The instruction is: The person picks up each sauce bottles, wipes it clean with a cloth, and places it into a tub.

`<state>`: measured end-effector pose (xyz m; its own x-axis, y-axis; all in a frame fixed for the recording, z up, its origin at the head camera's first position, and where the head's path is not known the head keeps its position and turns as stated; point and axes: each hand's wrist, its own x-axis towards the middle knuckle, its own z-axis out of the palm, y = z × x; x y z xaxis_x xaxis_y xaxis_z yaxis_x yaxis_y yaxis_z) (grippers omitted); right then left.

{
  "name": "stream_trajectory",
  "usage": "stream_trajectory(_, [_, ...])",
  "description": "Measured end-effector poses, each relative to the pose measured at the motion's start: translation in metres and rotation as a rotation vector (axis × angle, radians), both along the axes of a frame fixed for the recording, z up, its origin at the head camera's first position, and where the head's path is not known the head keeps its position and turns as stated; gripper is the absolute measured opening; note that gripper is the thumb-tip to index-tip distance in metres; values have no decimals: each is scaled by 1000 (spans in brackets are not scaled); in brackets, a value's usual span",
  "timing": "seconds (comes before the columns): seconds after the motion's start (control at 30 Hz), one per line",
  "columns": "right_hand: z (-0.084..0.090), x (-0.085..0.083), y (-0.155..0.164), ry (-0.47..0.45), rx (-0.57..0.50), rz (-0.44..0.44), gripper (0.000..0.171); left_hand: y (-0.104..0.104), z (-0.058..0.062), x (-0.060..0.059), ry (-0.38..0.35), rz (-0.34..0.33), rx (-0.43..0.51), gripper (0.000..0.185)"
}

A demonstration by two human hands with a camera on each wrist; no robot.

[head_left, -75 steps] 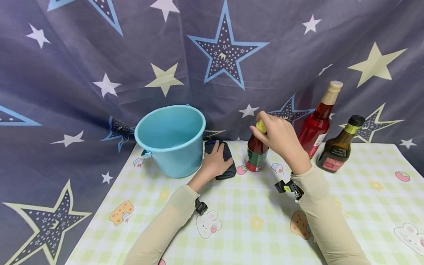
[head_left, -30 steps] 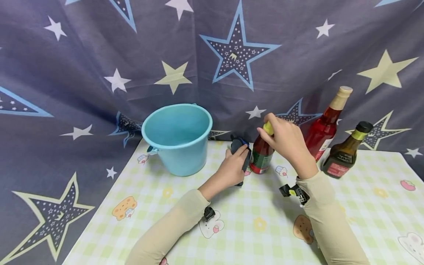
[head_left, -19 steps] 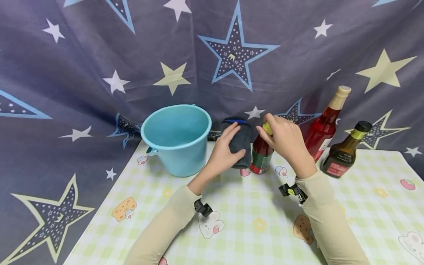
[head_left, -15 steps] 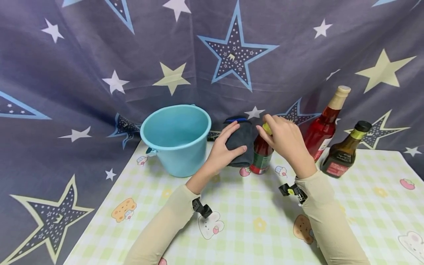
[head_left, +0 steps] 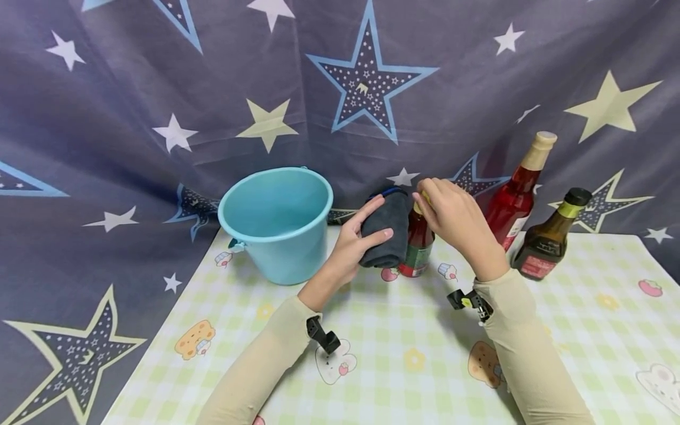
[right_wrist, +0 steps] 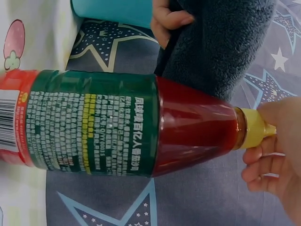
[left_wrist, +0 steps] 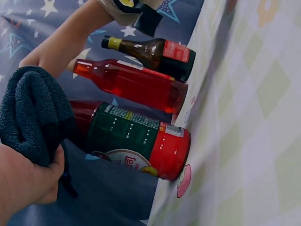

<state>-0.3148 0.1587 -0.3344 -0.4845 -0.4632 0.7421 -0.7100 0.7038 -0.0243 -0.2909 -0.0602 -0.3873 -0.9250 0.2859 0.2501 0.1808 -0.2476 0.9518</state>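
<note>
My left hand grips a folded dark blue-grey towel, thumb in front, and holds it up off the table beside a red sauce bottle. In the right wrist view the towel lies close along the bottle's upper side; whether it touches I cannot tell. The bottle stands upright on the table, with a green and red label. With its fingertips my right hand pinches the yellow nozzle cap. The left wrist view shows the towel covering the bottle's neck and cap.
A light blue bucket stands left of the towel. Behind my right wrist are a tall red bottle with a gold-topped neck and a dark brown bottle with a black cap. A starred curtain hangs behind the checked tablecloth.
The left hand lay on the towel on the table by the bucket; it has picked the towel up and brought it right, against or beside the sauce bottle. The right hand stays at the cap.
</note>
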Motion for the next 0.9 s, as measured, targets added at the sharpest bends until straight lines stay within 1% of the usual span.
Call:
stream_trajectory(0.17, [2, 1, 0, -68, -28, 57, 9, 0, 3, 2, 10, -1, 53, 63])
stream_trajectory(0.3, [2, 3, -2, -105, -33, 109, 6, -1, 5, 3, 45, -6, 40, 64])
stream_trajectory(0.4, [2, 4, -3, -111, -38, 126, 6, -1, 5, 4, 101, 4, -20, 65])
stream_trajectory(0.53, [1, 5, -4, -112, -41, 121, 6, 2, 0, 3, 200, 24, -143, 65])
stream_trajectory(0.63, [1, 7, -4, -115, -35, 113, 6, 4, -4, 2, 253, 23, -224, 67])
stream_trajectory(0.73, [2, 8, -5, -112, -27, 106, 6, 6, -5, 3, 265, 9, -301, 72])
stream_trajectory(0.9, [3, 8, -5, -99, -20, 101, 5, 8, -3, 7, 225, -21, -408, 76])
